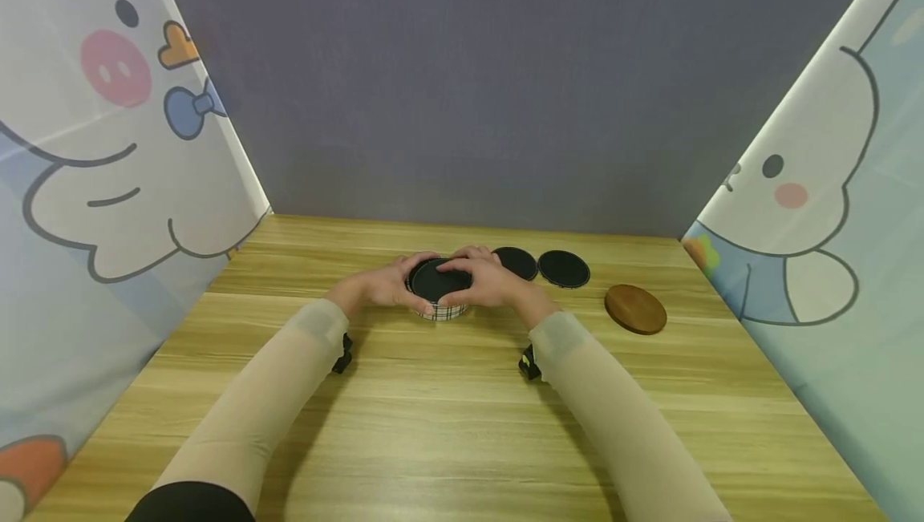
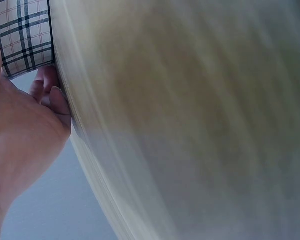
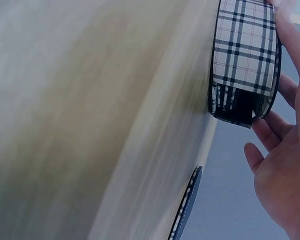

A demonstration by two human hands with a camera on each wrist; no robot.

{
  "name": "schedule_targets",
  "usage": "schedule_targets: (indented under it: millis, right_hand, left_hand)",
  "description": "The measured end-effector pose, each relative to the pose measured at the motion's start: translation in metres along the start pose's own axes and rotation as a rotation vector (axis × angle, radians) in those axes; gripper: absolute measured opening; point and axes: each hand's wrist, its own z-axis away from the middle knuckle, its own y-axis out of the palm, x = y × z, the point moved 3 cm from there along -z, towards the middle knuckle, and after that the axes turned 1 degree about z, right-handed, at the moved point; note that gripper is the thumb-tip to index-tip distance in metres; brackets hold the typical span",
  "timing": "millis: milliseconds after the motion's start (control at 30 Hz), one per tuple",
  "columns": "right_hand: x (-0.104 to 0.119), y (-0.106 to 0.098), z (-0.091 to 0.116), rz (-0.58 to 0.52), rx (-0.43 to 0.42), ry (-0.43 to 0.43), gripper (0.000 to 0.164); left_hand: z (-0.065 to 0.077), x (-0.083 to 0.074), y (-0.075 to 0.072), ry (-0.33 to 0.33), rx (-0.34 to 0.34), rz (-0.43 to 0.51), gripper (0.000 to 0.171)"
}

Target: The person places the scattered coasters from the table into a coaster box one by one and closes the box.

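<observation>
A round coaster holder [image 1: 445, 313] with a white-and-black plaid side stands on the table, a black round coaster [image 1: 435, 282] lying at its top. My left hand [image 1: 386, 285] curls round its left side, with the thumb at the near rim. From the right, my right hand [image 1: 491, 281] grips the rim, its index finger reaching over the black top. In the right wrist view, the holder's plaid wall [image 3: 245, 45] has a gap that shows dark layers inside. The left wrist view shows only part of the plaid wall [image 2: 25, 35] beside the left fingers.
Two black round coasters [image 1: 565, 269] lie flat behind and right of the right hand. Farther right is a brown wooden disc [image 1: 635, 309]. A grey panel [image 1: 462, 105] rises behind the wood-grain table [image 1: 433, 426]; printed cloths [image 1: 808, 209] hang at both sides.
</observation>
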Motion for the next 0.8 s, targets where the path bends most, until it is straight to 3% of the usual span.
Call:
schedule_targets:
  millis: [400,800]
  right_hand:
    - [0.0,0.004,0.002,0.071,0.021,-0.022,0.054]
    - [-0.027,-0.006,0.033,-0.117,-0.07,-0.024,0.053]
  left_hand:
    - [0.002,-0.001,0.0,-0.008,-0.005,-0.014,0.124]
    - [0.002,-0.001,0.001,-0.018,-0.025,0.015,0.121]
